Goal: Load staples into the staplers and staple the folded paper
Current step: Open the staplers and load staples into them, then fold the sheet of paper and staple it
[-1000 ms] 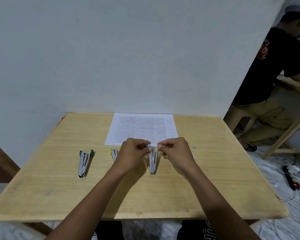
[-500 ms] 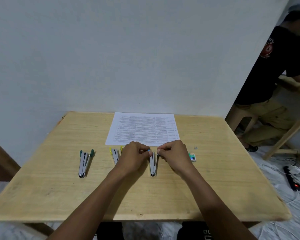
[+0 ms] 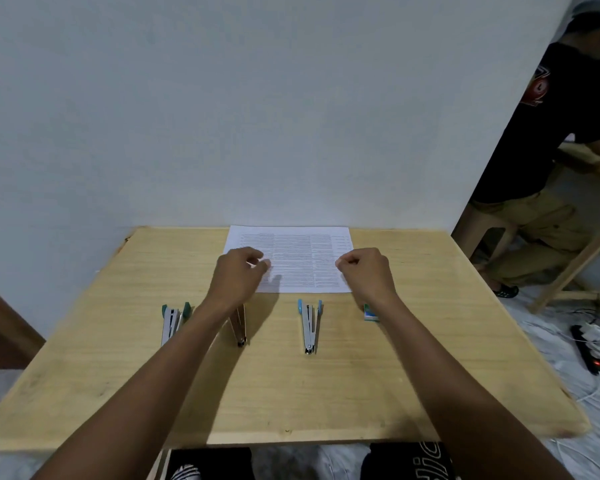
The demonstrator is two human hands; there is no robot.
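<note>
Both hands over the paper, one at each end, with the staplers nearer the body

The paper (image 3: 302, 261) lies flat and unfolded at the far edge of the bench (image 3: 326, 393), its long axis running side to side. The left hand (image 3: 241, 275) hangs over its left edge and the right hand (image 3: 368, 271) over its right near corner, so each hand is equally near its own end. The left fingers (image 3: 262, 265) are loosely bent and grip nothing. The right fingers (image 3: 343, 263) are curled into the palm, with nothing seen in them. Whether either hand touches the sheet I cannot tell. The likely next move is the fold, with each hand taking the end beneath it. The blue stapler (image 3: 309, 323) lies between the forearms, the green stapler (image 3: 173, 322) lies well to the left, and a third stapler (image 3: 239, 327) is half hidden under the left wrist.
</note>
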